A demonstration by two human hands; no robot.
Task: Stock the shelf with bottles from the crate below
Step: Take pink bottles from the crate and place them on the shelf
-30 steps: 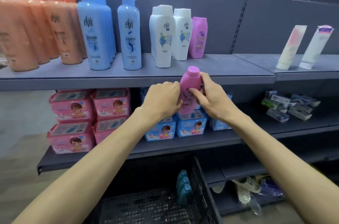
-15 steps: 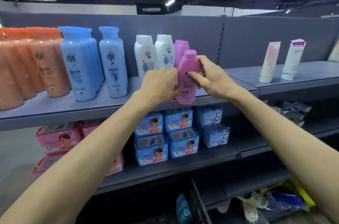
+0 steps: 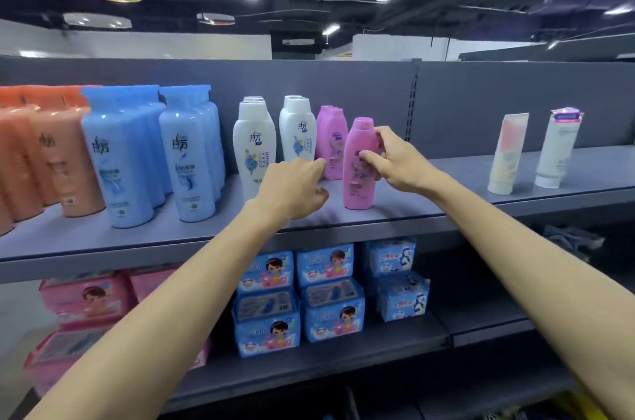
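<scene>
A pink bottle (image 3: 357, 175) stands upright on the grey top shelf (image 3: 395, 210), in front and to the right of a row of matching pink bottles (image 3: 330, 141). My right hand (image 3: 391, 158) grips its upper part, thumb on the front and fingers round the neck. Just left of the bottle my left hand (image 3: 292, 187) hovers over the shelf with loosely curled fingers, holding nothing and not touching the bottle. The crate is out of sight below the frame.
White bottles (image 3: 254, 148), blue bottles (image 3: 120, 158) and orange bottles (image 3: 41, 158) fill the shelf's left part. Two tubes (image 3: 507, 153) stand on the right section. Blue packs (image 3: 299, 296) and pink packs (image 3: 82, 299) sit on the lower shelf.
The pink bottle rose from below the shelf edge and now stands on the shelf. My left hand has let go of it and drawn back to the left; my right hand keeps hold.
</scene>
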